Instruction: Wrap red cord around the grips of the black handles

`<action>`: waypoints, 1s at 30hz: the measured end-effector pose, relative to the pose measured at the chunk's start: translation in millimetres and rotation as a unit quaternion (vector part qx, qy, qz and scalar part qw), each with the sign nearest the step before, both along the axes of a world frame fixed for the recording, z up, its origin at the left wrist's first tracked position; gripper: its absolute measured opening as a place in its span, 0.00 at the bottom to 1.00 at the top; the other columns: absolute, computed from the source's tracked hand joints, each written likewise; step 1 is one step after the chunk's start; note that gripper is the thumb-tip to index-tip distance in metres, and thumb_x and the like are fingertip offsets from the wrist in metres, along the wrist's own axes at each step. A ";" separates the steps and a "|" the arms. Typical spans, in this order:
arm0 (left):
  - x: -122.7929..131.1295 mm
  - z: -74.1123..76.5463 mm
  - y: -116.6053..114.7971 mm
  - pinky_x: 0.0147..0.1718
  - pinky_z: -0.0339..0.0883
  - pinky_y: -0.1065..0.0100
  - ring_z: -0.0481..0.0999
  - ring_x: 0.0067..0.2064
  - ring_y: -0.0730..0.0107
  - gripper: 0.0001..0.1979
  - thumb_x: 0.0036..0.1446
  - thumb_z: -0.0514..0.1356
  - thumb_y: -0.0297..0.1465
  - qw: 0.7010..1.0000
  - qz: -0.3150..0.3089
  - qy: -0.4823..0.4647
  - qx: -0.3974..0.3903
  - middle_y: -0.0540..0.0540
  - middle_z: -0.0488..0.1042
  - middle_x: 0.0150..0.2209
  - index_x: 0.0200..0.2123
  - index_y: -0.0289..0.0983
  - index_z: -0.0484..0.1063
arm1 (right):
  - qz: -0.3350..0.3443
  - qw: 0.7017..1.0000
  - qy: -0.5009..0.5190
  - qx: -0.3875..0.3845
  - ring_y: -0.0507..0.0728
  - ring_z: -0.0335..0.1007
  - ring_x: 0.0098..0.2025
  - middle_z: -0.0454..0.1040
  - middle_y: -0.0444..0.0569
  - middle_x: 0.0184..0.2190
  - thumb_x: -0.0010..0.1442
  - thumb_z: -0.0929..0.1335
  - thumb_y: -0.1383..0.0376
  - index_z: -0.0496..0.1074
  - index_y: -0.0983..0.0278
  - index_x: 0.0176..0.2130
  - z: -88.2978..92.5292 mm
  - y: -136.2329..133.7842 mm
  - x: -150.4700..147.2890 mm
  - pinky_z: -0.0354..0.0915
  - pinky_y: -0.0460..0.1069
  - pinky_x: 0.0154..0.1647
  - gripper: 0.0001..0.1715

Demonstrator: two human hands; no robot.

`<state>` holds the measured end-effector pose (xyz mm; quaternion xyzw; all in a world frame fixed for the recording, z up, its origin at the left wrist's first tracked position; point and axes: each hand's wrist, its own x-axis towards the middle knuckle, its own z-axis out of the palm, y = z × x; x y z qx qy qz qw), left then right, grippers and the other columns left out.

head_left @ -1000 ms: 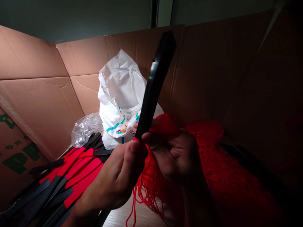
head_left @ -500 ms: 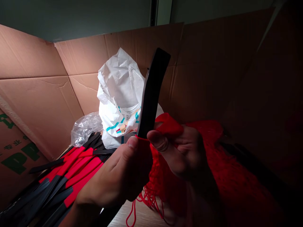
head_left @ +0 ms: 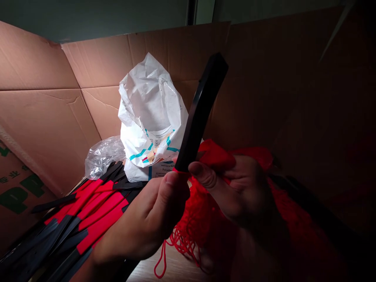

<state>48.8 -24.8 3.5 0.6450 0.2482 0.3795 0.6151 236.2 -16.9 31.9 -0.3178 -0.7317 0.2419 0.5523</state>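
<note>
A long black flat bar [head_left: 202,109] rises at a slant between my hands, its upper end leaning right. My left hand [head_left: 155,209] is closed around its lower part, thumb on a thin red edge of fabric that crosses the bar. My right hand [head_left: 232,188] is closed too, thumb against the bar's side, with red fabric [head_left: 216,154] bunched in its fingers. Thin red cords [head_left: 185,243] hang in a tangle beneath the hands. My fingers hide the bar's lower stretch, and deep shadow covers the right forearm.
Several black bars with red sleeves [head_left: 88,213] lie piled at left. Behind stand a white plastic bag [head_left: 147,102] and a crumpled clear bag [head_left: 104,154]. Cardboard walls [head_left: 38,121] enclose the back and left. More red material [head_left: 296,223] lies in shadow at right.
The black bar has tilted further right and turned, showing more of its narrow edge. Both hands have shifted slightly right, keeping their hold. The view has moved a little.
</note>
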 end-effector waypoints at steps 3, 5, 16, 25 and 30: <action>0.1 -1.9 -1.4 0.22 0.49 0.72 0.52 0.25 0.77 0.28 0.77 0.46 0.54 0.996 0.049 0.027 0.063 0.55 0.57 0.25 0.30 0.40 0.59 | 0.018 1.000 -0.011 -0.005 0.49 0.54 0.22 0.57 0.39 0.20 0.71 0.73 0.58 0.61 0.61 0.24 0.5 1.3 -0.2 0.50 0.49 0.22 0.28; -0.3 -1.6 -2.4 0.21 0.49 0.72 0.53 0.25 0.76 0.28 0.77 0.45 0.54 0.997 0.043 0.024 0.055 0.55 0.56 0.25 0.30 0.40 0.59 | 0.020 1.000 0.008 -0.001 0.48 0.50 0.22 0.54 0.39 0.20 0.71 0.72 0.57 0.60 0.61 0.24 -1.1 5.0 -0.6 0.47 0.49 0.21 0.28; -0.7 -0.3 -3.6 0.15 0.48 0.78 0.51 0.19 0.80 0.33 0.71 0.47 0.62 0.991 -0.071 -0.042 -0.104 0.57 0.53 0.19 0.28 0.40 0.59 | 0.128 0.986 0.084 -0.068 0.47 0.52 0.24 0.57 0.38 0.22 0.65 0.78 0.62 0.64 0.63 0.25 -6.5 13.6 5.1 0.49 0.46 0.23 0.26; 12.9 -13.0 -2.1 0.11 0.47 0.79 0.47 0.15 0.81 0.32 0.70 0.50 0.62 0.913 -0.200 -0.222 -0.277 0.59 0.55 0.18 0.31 0.39 0.66 | 0.193 0.968 0.100 -0.122 0.51 0.63 0.22 0.70 0.43 0.21 0.67 0.75 0.47 0.80 0.61 0.33 -4.2 18.3 -0.1 0.58 0.47 0.21 0.21; 19.6 -14.8 4.7 0.08 0.45 0.77 0.42 0.11 0.81 0.30 0.70 0.52 0.60 0.872 -0.320 -0.246 -0.278 0.61 0.51 0.16 0.31 0.40 0.64 | 0.258 0.956 0.085 -0.112 0.51 0.61 0.22 0.70 0.43 0.23 0.71 0.71 0.47 0.82 0.61 0.54 -7.4 21.9 2.1 0.59 0.46 0.21 0.24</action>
